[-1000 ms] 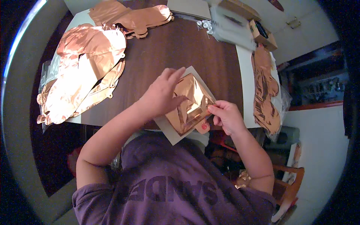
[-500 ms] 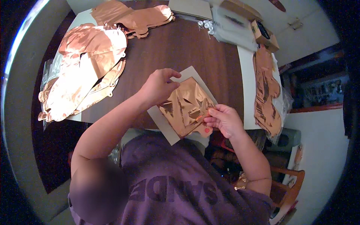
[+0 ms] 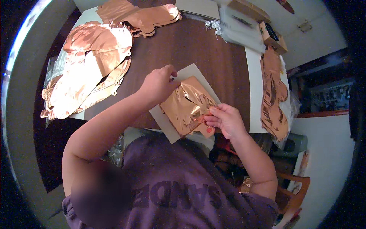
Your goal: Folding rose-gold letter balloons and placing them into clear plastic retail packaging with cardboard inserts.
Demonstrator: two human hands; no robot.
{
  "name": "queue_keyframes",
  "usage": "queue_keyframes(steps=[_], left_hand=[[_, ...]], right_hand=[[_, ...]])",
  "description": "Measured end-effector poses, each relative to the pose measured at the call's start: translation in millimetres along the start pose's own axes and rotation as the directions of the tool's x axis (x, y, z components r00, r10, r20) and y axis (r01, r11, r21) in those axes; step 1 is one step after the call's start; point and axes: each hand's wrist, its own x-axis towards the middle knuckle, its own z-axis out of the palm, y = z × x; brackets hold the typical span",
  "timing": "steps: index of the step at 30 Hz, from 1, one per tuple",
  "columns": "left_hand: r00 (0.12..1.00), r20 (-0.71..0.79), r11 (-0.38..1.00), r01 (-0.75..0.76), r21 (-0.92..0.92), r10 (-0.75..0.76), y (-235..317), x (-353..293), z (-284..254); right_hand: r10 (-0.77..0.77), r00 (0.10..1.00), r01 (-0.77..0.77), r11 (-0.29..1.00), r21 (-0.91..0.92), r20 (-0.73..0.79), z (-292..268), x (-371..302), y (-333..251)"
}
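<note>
A flat, folded copper-coloured foil balloon [image 3: 188,101] lies at a slant on a pale card [image 3: 196,71] at the table's near edge. My right hand [image 3: 227,119] pinches its lower right edge between thumb and fingers. Just under those fingers a small tab with a red mark [image 3: 209,130] sticks out. At the upper left edge of the foil is my left hand [image 3: 159,84], fingers curled and thumb beside the foil. What lies between those fingertips is too small to make out.
Stacks of copper foil balloons lie at the left [image 3: 95,49], back left [image 3: 152,17] and right [image 3: 272,95] of the brown table [image 3: 152,53]. At the back stand small white spools [image 3: 213,26], clear plastic bags [image 3: 242,28] and a small open box [image 3: 272,36].
My left hand has shifted a little up and left, its index finger more curled. The foil's creases have changed. My right hand keeps its pinch, and the view has shifted slightly.
</note>
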Motion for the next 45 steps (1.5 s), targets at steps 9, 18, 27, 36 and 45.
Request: queue_keyframes(steps=[9,18,27,36,45], left_hand=[[0.998,0.041,0.985,0.042,0.17,-0.049,15.7,-11.7,-14.7],[0.966,0.186,0.979,0.194,-0.066,-0.179,-6.4,0.7,-20.3],[0.983,0.144,0.993,0.11,0.041,-0.115,-17.6,12.9,-15.6],[0.995,0.038,0.936,0.074,0.345,-0.093,-11.4,-0.4,-12.2],[0.926,0.094,0.629,-0.32,0.709,0.365,-7.0,-45.0,1.5]], right_hand=[[-0.024,1.0,0.024,1.0,-0.011,0.004,10.3,3.3,-6.4],[-0.056,0.998,0.057,0.998,-0.03,0.023,17.3,5.2,-6.1],[-0.486,0.856,0.427,0.471,-0.772,0.177,14.8,18.5,-17.0],[-0.419,0.905,0.268,0.435,-0.86,0.071,25.8,18.1,-26.0],[-0.467,0.878,0.275,0.306,-0.911,0.107,31.4,14.4,-23.4]])
